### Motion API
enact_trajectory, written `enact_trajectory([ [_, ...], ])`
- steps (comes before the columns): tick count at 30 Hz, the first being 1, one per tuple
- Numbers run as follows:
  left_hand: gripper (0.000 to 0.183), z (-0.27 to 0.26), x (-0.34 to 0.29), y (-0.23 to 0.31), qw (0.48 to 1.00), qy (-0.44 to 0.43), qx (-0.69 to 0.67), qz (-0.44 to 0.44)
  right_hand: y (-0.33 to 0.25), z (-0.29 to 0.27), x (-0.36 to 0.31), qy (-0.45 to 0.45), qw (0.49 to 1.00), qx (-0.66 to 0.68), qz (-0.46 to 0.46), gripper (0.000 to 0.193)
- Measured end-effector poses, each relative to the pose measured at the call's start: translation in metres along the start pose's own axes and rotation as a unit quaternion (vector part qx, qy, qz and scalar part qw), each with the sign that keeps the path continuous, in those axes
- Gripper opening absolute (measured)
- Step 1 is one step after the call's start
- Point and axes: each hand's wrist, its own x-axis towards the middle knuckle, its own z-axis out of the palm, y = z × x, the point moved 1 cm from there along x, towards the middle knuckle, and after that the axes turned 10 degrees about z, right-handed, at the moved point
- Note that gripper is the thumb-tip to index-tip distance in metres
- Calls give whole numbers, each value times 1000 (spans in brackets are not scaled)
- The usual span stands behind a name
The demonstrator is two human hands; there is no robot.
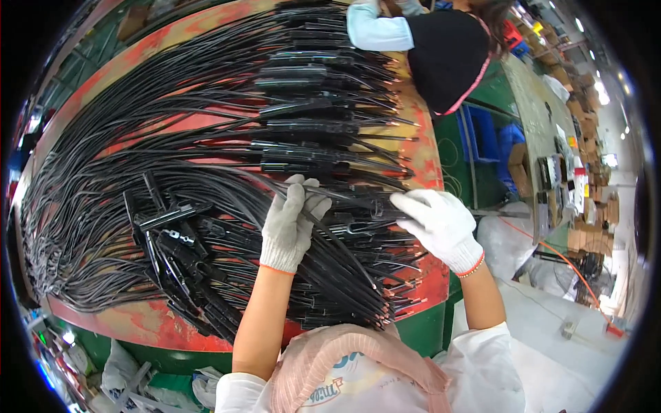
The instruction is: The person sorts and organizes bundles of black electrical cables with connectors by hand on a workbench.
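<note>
My left hand (295,227), in a white knit glove, has its fingers closed around a black cable (337,195) above the pile. To its right, my gloved right hand (441,226) points leftward. Its thumb and fingertips close on the same cable near its end, beside a dark plastic housing (372,206). Exactly how the fingertips grip is hard to make out. Beneath my hands lies a thick bundle of black cables (337,272) with bare copper-coloured ends. Beyond them, rows of long black housings (296,160) sit on more cables.
Several loose black housings (175,217) lie heaped on the cables at left. The worn red and yellow table (138,327) carries everything. Across it at upper right, a person in a black vest (447,58) works. Blue bins (480,134) and an orange cord (558,255) are at right.
</note>
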Motion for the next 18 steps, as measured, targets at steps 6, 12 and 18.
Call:
enact_trajectory([
  [6, 23, -5, -2, 23, 999, -49, 18, 11, 16, -7, 18, -172, 944, 266, 93, 51],
  [12, 29, -6, -6, 2, 992, -46, 121, -8, -45, 17, 37, -73, 993, 92, -8, 45],
  [18, 43, -16, -24, 24, 985, 52, 154, -59, -67, 74, 94, -13, 996, -8, -91, 44],
])
